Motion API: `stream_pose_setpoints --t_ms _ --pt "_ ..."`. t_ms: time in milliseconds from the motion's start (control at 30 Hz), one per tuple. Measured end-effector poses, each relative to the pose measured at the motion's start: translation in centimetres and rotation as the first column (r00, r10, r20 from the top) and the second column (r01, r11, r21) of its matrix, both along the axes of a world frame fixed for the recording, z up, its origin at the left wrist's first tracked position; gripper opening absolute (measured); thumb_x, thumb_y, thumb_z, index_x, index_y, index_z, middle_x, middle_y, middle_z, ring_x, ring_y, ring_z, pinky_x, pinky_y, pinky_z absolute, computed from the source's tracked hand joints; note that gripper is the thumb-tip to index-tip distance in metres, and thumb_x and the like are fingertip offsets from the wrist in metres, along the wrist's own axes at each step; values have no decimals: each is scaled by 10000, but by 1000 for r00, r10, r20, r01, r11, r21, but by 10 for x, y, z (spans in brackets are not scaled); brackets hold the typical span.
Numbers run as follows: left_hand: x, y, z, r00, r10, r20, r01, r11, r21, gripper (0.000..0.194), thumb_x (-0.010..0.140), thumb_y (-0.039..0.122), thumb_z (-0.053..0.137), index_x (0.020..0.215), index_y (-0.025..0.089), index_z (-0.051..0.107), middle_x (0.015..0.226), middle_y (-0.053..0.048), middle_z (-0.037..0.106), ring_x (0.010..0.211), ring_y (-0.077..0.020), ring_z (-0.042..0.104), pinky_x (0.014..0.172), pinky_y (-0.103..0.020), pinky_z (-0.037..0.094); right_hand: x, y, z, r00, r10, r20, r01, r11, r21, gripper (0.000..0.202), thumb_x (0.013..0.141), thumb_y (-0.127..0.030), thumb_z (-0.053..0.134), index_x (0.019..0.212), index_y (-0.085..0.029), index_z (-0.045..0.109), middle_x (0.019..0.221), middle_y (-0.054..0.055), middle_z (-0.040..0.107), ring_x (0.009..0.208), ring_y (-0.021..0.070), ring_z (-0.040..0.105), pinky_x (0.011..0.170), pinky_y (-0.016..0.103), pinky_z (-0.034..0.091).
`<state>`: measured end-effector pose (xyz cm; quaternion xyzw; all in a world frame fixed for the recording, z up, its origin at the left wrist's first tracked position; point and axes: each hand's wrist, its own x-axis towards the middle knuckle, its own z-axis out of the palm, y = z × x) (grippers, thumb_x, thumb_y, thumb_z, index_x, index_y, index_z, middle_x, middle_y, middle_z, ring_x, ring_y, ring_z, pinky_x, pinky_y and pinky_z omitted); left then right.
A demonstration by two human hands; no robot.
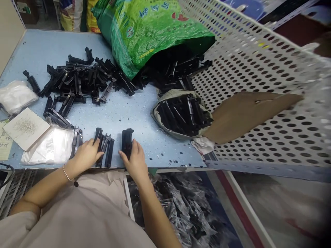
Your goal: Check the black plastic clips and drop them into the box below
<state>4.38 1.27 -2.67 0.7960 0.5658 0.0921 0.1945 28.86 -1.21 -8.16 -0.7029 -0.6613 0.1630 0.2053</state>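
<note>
Right hand is clamping a black oblong plastic-looking part at its 11 o'clock; left hand is touching slim black plastic-looking parts at its 3 o'clock, can't tell if gripping. Likely handling light, stiff, slightly slick; pinch long sides.

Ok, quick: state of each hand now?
Left hand: at the row of black parts; grip can't be told.
Right hand: closed, holding a black piece.
</note>
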Motion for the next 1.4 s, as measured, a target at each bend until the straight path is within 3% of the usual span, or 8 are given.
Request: stream_pose_setpoints --t_ms 233,433,567,700,833,1067,1233,1400 --pt "7 -35 -36 985 168 -47 -161 979 125 604 958 392 547 1483 116 434 1638 -253 222 1525 -491 92 1153 -706 258 -33 3 -11 955 287 74 -288 958 -2 711 941 -563 508 1543 -210 373 1634 199 238 1504 473 183 1093 704 356" --pt "51 -17 -37 946 20 325 -48 996 80 535 955 269 528 1475 160 468 1626 -258 251 1524 -462 151 1171 -707 254 3 55 -29 941 336 31 -338 938 81 543 944 -351 455 1447 -152 499 1590 187 348 1513 397 227 1164 678 300" --pt "-28 24 -9 958 -41 282 -15 981 195 621 901 -28 281 1413 220 529 1516 -153 501 1469 -298 399 1181 -614 336 27 62 -19 938 332 -96 -327 943 61 554 934 -473 515 1417 -202 535 1536 174 433 1452 362 369 1164 624 342" --pt "-135 75 7 980 130 -148 -101 977 188 408 871 8 475 1207 159 649 1582 -171 403 1549 -379 152 1169 -764 86 21 50 0 925 277 -262 -235 955 179 433 952 -485 516 1277 -220 625 1318 156 619 1267 300 560 1107 554 431" --pt "-175 103 29 973 21 -231 37 969 244 247 849 123 615 1094 143 633 1556 -190 434 1550 -380 150 1194 -715 70 -8 43 23 893 298 -337 -216 941 261 316 961 -418 532 1174 -227 666 1227 138 666 1202 291 593 1065 542 461" --pt "-90 54 73 884 428 189 -466 844 266 691 802 493 745 1299 115 450 1204 -207 604 1162 -409 617 977 -544 495 -94 44 62 614 387 -688 -370 911 182 508 993 -499 479 1425 -233 471 1352 151 588 1126 240 637 947 437 547" --pt "-41 4 56 908 150 391 -178 983 34 754 812 397 742 1444 228 366 1359 -160 484 1267 -343 538 1043 -501 484 -132 57 72 531 305 -791 -310 938 154 579 980 -580 462 1425 -209 461 1355 120 590 1195 237 591 1030 398 491" --pt "-54 -4 40 631 244 736 83 923 -377 776 880 445 648 1532 272 266 1286 -134 576 1049 -297 658 909 -477 558 -123 57 62 455 439 -775 -483 853 200 575 949 -607 515 1387 -233 510 1337 96 600 1196 248 591 1035 393 482"
